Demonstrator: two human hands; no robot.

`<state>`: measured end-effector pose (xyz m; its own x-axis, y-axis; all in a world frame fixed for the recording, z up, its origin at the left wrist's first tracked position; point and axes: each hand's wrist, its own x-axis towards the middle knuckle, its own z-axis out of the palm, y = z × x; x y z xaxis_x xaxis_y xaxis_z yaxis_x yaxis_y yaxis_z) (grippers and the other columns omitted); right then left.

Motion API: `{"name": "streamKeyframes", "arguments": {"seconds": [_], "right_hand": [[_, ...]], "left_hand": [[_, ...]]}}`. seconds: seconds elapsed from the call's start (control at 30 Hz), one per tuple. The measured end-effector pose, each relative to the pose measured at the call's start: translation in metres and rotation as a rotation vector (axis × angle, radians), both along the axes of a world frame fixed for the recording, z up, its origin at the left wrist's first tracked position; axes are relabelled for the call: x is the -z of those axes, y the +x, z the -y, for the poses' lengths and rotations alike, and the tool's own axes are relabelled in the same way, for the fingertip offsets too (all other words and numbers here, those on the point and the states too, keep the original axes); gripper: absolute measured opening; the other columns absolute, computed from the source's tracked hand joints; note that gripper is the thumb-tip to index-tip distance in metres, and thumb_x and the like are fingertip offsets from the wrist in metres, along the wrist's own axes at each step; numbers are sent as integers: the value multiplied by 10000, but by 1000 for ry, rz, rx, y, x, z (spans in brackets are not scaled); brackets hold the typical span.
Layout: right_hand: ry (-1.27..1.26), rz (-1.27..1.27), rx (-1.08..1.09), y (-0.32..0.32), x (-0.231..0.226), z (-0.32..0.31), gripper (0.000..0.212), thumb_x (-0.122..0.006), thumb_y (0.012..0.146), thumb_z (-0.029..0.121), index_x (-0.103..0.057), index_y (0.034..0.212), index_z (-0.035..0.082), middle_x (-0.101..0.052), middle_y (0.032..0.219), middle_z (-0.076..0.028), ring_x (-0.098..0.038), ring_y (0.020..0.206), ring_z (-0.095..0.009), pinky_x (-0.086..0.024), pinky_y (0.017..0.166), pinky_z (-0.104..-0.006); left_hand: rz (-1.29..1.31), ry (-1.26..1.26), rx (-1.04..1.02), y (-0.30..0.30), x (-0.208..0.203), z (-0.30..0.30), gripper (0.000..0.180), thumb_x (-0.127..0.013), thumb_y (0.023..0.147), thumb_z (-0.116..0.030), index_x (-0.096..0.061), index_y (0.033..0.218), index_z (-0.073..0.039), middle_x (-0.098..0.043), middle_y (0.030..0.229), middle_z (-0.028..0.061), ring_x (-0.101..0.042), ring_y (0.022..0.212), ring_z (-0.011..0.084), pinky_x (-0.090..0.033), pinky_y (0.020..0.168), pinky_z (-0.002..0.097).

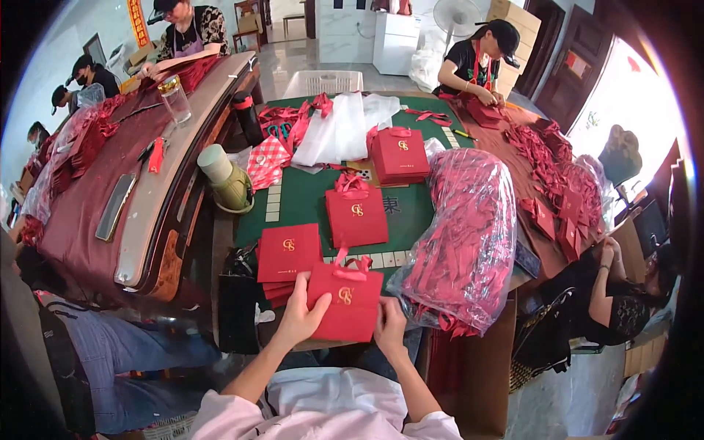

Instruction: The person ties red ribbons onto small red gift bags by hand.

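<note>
A small red gift bag [343, 312] with a gold emblem and a red ribbon at its top is held in front of me, over the table's near edge. My left hand [299, 314] grips its left side, thumb across the front. My right hand [391, 324] is closed at its lower right edge, with the fingertips partly hidden. Just beyond lies a stack of flat red bags [288, 251] on the left. Farther off is another red bag [356, 217] with ribbon on top, and behind it a pile of red bags [400, 155].
A big clear plastic sack of red ribbons [462, 242] lies at my right on the green tabletop [301, 192]. White translucent sheets [345, 128], a green-lidded bottle [222, 176] and a black flask [246, 117] stand or lie farther back. Co-workers handle red pieces at neighbouring tables.
</note>
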<state>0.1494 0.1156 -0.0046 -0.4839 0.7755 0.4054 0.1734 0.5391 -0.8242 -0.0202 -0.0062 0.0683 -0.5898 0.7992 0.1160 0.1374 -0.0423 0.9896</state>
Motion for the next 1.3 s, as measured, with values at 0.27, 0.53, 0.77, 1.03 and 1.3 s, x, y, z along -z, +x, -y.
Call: {"name": "streamKeyframes", "arguments": {"seconds": [0.27, 0.53, 0.77, 1.03, 1.3], "right_hand": [[198, 95, 9, -3, 29, -6, 136, -654, 830, -1, -630, 960, 32, -613, 935, -141, -621, 867, -346, -514, 738, -418], [193, 66, 1, -6, 31, -5, 145, -663, 831, 5, -638, 970, 41, -624, 950, -137, -630, 869, -338, -523, 739, -411], [201, -39, 17, 14, 29, 6, 202, -673, 809, -68, -658, 983, 32, -640, 950, -144, -641, 840, -315, -531, 708, -366], [295, 52, 283, 65, 14, -5, 247, -638, 813, -106, -662, 1019, 29, -621, 976, -161, -621, 870, -331, -521, 730, -385], [328, 180, 283, 72, 9, -31, 243, -623, 863, -48, -663, 1091, 26, -607, 1021, -155, -598, 949, -342, -484, 842, -413]], "left_hand": [[-265, 61, -113, -70, 8, -120, 452, -732, 871, -72, -452, 1216, 12, -644, 1146, 153, -637, 1061, 206, -504, 911, 342], [-522, -160, -274, -111, 41, -185, 685, -829, 778, -250, -401, 1245, 9, -643, 1077, 281, -656, 993, 424, -531, 833, 456], [-715, -228, -277, -112, 59, -178, 808, -794, 785, -149, -318, 1414, 27, -472, 1257, 272, -495, 1141, 437, -425, 997, 468], [-1024, -156, -95, -95, 33, -150, 799, -816, 694, -87, -425, 1391, -57, -463, 1260, 177, -465, 1155, 384, -433, 992, 450], [-1280, -350, 102, -72, 49, -166, 980, -916, 574, -232, -435, 1418, -110, -332, 1442, 203, -367, 1315, 401, -397, 1060, 487]]}}
